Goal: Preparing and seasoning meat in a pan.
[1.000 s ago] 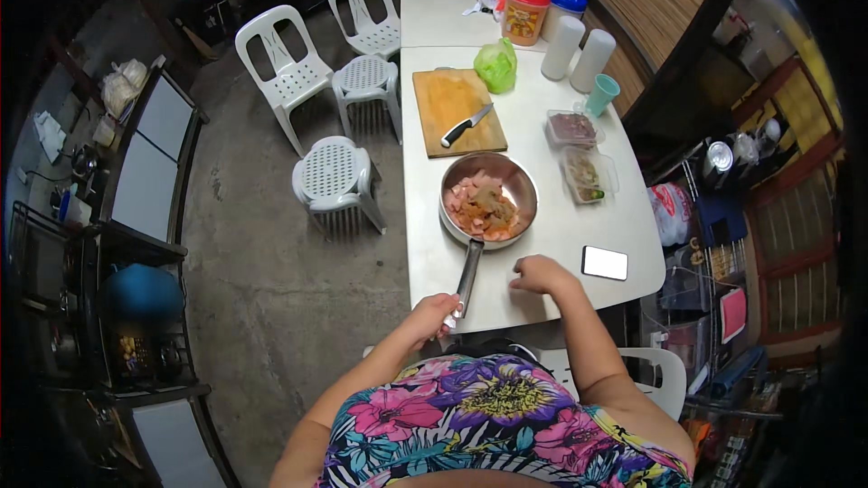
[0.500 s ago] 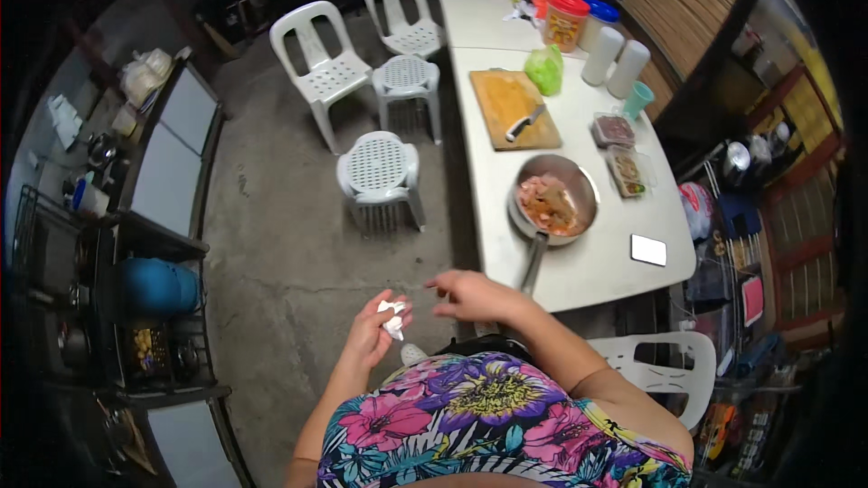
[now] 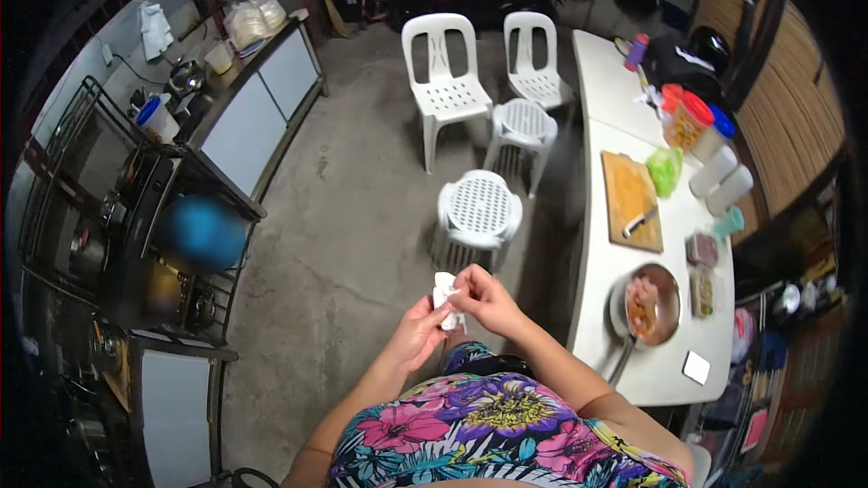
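Observation:
Both hands meet in front of my body around a crumpled white tissue (image 3: 444, 293). My left hand (image 3: 418, 334) grips its lower part. My right hand (image 3: 488, 300) pinches its upper right side, fingers closed on it. To the right, a metal pan (image 3: 667, 278) with raw meat pieces and a brownish seasoning (image 3: 643, 303) stands on the white table (image 3: 592, 307), its long handle pointing toward me. Farther along the table lies a wooden cutting board (image 3: 624, 190) with a knife (image 3: 640, 221) on it.
White plastic stools (image 3: 479, 203) and chairs (image 3: 443, 81) stand ahead on the concrete floor. On the left are a cabinet (image 3: 240, 145) and a stove (image 3: 136, 208). The table also bears plastic food boxes (image 3: 702, 250), a green bag (image 3: 665, 172), jars (image 3: 689, 122) and a phone (image 3: 696, 368).
My view has swung left, so table and chairs appear farther right. My right hand, apart from the tissue before, has come to my left hand and taken hold of the tissue too.

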Tool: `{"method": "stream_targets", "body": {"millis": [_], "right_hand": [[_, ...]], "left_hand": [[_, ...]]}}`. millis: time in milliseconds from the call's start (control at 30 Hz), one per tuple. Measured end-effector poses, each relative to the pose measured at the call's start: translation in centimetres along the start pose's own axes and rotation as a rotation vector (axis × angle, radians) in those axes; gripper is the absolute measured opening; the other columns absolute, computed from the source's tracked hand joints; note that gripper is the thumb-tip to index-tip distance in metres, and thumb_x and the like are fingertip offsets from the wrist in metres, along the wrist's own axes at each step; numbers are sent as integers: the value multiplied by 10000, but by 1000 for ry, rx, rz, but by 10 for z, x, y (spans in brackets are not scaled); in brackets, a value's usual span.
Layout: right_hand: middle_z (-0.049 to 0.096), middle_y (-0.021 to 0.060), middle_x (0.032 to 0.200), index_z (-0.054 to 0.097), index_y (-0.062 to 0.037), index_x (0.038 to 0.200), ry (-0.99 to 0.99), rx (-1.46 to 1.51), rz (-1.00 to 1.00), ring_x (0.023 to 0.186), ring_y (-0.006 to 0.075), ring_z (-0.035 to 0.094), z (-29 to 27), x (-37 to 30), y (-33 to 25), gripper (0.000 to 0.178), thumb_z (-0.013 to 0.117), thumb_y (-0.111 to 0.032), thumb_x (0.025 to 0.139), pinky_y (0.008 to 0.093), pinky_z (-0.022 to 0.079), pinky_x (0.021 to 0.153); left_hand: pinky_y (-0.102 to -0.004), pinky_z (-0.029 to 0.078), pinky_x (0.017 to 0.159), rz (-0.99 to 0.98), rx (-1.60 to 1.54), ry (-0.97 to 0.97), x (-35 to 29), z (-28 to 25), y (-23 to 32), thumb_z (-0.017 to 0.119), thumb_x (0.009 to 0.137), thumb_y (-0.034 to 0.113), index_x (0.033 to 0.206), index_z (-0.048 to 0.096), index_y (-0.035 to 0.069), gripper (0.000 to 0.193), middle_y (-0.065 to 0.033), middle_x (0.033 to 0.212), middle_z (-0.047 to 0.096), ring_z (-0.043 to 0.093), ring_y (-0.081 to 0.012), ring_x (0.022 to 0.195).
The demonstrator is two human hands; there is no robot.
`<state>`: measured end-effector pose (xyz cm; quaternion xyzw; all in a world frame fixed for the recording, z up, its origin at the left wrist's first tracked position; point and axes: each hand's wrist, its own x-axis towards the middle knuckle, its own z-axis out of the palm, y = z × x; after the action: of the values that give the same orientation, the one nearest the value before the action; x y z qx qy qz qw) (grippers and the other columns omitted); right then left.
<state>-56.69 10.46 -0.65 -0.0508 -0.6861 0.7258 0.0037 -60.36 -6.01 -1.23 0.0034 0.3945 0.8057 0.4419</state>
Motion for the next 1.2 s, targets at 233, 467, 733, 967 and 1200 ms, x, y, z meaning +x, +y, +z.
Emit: {"method": "stream_targets", "body": {"millis": [233, 467, 733, 967, 1200], "right_hand": [[560, 2, 815, 529, -26, 1115, -173, 400, 354, 642, 60, 501, -33, 142, -19, 276, 564, -230, 932, 209, 425, 553], [525, -41, 612, 537, -87, 818, -183, 99, 266, 492, 32, 438, -55, 311, -69, 229, 607, -286, 907, 202, 332, 429], [542, -47, 686, 494, -95, 726, -264, -1, 92, 617, 19, 469, -13, 509, -53, 223, 698, -88, 817, 195, 379, 520], [592, 35, 756, 562, -27, 892, -163, -149, 50, 724, 82, 538, 38, 693, -29, 227, 717, -172, 812, 260, 453, 630], [586, 23, 659, 585, -12, 691, 28, -276, 67, 623, 73, 516, 45, 864, -75, 279, 705, -222, 830, 260, 430, 560]], "left_hand": [[-216, 373, 447, -51, 181, 7, 113, -14, 99, 502, 963, 269, 1162, 488, 88, 269, 9, 809, 550, 412, -43, 528], [-243, 500, 580, 127, 290, 165, 224, -37, 200, 519, 952, 198, 1052, 570, 23, 209, -42, 891, 615, 581, -100, 695], [-339, 538, 785, 190, 136, 232, 313, -163, 329, 525, 930, 98, 1080, 545, -23, 194, -112, 1021, 613, 623, -190, 910], [-294, 504, 766, 85, -8, 145, 400, -236, 495, 579, 910, 148, 1114, 523, -34, 279, -119, 1053, 619, 614, -181, 948], [-252, 496, 689, 87, 245, 83, 527, -296, 633, 663, 857, 144, 1045, 559, -5, 261, -53, 907, 626, 613, -110, 823]]}}
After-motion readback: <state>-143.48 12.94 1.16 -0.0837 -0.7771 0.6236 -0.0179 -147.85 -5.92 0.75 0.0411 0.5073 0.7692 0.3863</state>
